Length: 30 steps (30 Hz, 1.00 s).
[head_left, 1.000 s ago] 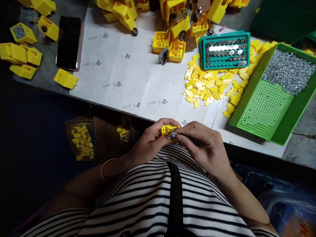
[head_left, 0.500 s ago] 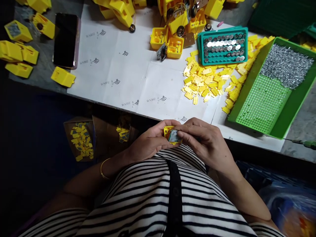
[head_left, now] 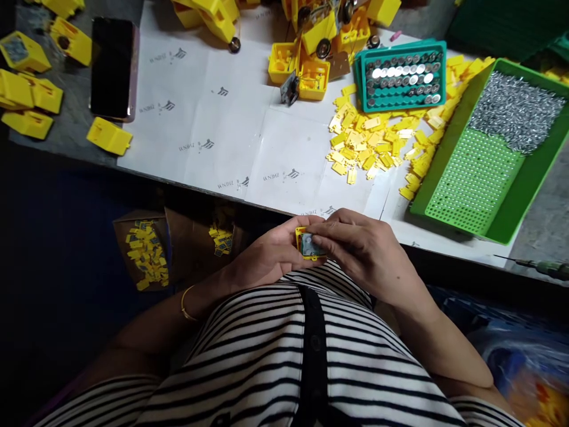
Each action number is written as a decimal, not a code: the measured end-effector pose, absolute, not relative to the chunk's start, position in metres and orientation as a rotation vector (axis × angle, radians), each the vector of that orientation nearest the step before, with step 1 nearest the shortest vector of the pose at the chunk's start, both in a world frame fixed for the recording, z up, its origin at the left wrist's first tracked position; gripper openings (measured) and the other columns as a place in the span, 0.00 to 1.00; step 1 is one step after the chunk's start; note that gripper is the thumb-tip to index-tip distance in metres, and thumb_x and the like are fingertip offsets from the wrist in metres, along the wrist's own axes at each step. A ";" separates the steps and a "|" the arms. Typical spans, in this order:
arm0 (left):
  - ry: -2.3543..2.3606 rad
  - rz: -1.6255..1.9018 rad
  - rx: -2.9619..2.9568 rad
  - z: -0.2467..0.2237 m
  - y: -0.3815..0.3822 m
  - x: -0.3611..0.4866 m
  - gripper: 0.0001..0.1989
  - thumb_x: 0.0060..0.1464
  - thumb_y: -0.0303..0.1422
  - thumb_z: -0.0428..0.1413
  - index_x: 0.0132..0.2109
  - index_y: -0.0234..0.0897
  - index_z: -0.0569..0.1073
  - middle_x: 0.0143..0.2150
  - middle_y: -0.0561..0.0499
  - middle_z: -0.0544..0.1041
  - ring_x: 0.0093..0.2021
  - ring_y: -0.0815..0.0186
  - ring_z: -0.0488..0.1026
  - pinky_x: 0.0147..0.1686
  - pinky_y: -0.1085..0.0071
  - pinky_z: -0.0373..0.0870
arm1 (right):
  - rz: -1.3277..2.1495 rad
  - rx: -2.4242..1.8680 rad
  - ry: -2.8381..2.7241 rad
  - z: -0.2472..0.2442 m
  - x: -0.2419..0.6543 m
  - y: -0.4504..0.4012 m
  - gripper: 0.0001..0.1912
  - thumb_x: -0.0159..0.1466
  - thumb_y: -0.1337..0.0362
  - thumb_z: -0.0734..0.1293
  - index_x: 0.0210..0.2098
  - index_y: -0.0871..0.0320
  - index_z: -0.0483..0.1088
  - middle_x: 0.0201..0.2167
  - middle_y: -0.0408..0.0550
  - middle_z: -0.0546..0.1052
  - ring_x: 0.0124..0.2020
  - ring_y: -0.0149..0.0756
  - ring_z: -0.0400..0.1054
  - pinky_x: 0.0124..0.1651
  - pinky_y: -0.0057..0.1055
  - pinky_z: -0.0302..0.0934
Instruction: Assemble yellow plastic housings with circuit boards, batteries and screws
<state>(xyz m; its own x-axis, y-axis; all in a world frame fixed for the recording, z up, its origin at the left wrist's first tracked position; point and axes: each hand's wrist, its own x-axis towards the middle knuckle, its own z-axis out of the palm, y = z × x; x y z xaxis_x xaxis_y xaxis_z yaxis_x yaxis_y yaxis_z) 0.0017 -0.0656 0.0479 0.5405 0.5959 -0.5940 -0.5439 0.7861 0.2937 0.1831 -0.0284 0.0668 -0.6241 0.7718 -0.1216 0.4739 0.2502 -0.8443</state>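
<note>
Close to my body, just off the table's front edge, my left hand point(head_left: 271, 252) is wrapped round a small yellow case point(head_left: 299, 238). A grey-green part point(head_left: 310, 245) lies inside the open side of the case. My right hand point(head_left: 364, 246) reaches in from the other side, its thumb and fingertips pressed together on the grey-green part. Those fingertips cover some of the part and the case's right edge.
The white-covered table point(head_left: 222, 136) bears a green basket point(head_left: 429, 198) of metal pieces, loose yellow pieces point(head_left: 355, 139), a teal tray point(head_left: 364, 107) of round cells, yellow housings point(head_left: 313, 80) and a phone point(head_left: 113, 68). Below are a cardboard box point(head_left: 122, 243) and, right, a screwdriver-like tool point(head_left: 551, 268).
The grey-green part now sits flatter and farther left inside the yellow case. My right fingertips have shifted slightly left with it. The table view has moved slightly upward.
</note>
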 end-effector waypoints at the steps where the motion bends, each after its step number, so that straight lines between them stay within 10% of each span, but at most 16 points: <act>1: 0.740 0.684 0.113 0.048 -0.066 0.002 0.23 0.45 0.18 0.57 0.50 0.38 0.70 0.47 0.49 0.74 0.50 0.64 0.72 0.56 0.63 0.65 | 1.317 -1.162 -2.185 0.068 0.183 -0.028 0.10 0.68 0.64 0.64 0.44 0.57 0.75 0.34 0.47 0.75 0.34 0.32 0.69 0.36 0.29 0.61; 22: 1.011 0.718 0.430 0.043 -0.064 0.001 0.12 0.56 0.37 0.59 0.46 0.39 0.72 0.43 0.50 0.77 0.42 0.65 0.77 0.41 0.71 0.76 | 1.359 -1.116 -1.765 0.070 0.201 -0.026 0.04 0.61 0.70 0.71 0.33 0.56 0.72 0.36 0.45 0.71 0.38 0.30 0.69 0.38 0.24 0.69; 30: 1.032 0.702 0.429 0.046 -0.062 0.002 0.11 0.58 0.37 0.56 0.46 0.37 0.71 0.45 0.47 0.77 0.40 0.63 0.80 0.34 0.73 0.77 | 1.155 -1.251 -2.070 0.064 0.206 -0.024 0.15 0.65 0.69 0.67 0.51 0.55 0.70 0.42 0.46 0.74 0.41 0.31 0.72 0.45 0.28 0.68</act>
<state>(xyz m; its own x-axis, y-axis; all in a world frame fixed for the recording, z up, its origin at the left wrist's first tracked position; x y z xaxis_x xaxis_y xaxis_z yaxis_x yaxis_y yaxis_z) 0.0017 -0.0616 0.0464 0.3278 0.7062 -0.6276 -0.3243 0.7080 0.6273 0.2055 -0.0239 0.0641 -0.4822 0.8753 -0.0376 0.4916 0.2348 -0.8386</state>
